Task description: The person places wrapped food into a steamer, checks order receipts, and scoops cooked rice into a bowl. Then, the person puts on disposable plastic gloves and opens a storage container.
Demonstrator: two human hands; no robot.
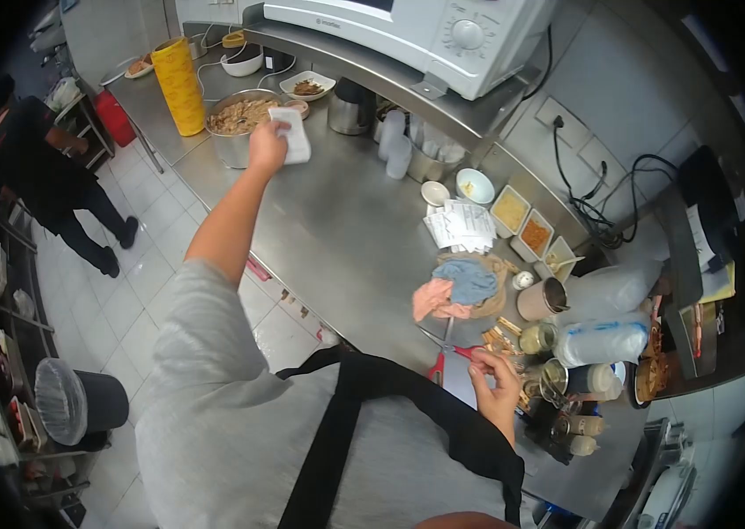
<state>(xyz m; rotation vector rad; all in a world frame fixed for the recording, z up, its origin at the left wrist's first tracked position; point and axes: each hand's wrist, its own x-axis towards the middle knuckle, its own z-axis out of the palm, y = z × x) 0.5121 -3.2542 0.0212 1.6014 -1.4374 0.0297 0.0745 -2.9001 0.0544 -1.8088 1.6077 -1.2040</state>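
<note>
My left hand (268, 148) is stretched far out over the steel counter and grips a folded white cloth (297, 137); whether it is fabric or thick paper I cannot tell. The cloth is beside the rim of a metal pot (233, 152) full of brownish chopped food. Close to my body, my right hand (498, 388) hovers with loosely curled fingers, a gap showing between thumb and forefinger. Red-handled scissors (439, 363) lie just left of its fingertips. Behind them sits a heap of pink, blue and tan rags (468, 282).
A yellow cylinder (178, 86) stands left of the pot. White receipts (461, 226), small food trays (510, 212) and several bottles (600, 379) line the right side. A microwave (425, 35) sits on the shelf above. A co-worker (46, 150) walks at left, near a lined bin (104, 401).
</note>
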